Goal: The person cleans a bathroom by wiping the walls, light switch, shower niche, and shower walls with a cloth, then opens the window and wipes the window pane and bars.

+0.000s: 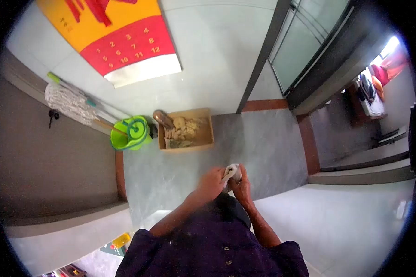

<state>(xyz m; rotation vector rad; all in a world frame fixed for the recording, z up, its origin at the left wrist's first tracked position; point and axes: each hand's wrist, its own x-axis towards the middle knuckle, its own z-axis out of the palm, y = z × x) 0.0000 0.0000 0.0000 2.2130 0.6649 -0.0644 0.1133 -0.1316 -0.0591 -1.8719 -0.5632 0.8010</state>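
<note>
Close in front of my dark shirt, both hands meet around a crumpled white cloth-like piece (232,169) with a dark spot on it. My left hand (211,183) is closed on its left side and slightly blurred. On the other side, the fingers of my right hand (242,188) are wrapped round it. What the folds may contain is hidden. Beyond my hands, a cardboard box (211,134) stands on the floor by the wall, with several tan, lumpy pieces (182,129) inside and a shiny brown object (163,119) leaning at its corner.
A green mop bucket (141,138) stands left of the box, with a white mop (67,101) leaning behind it. A grey door (55,157) is at the left, and a doorway opens onto a room with a bed (372,106) at the right. A calendar (129,48) hangs on the wall.
</note>
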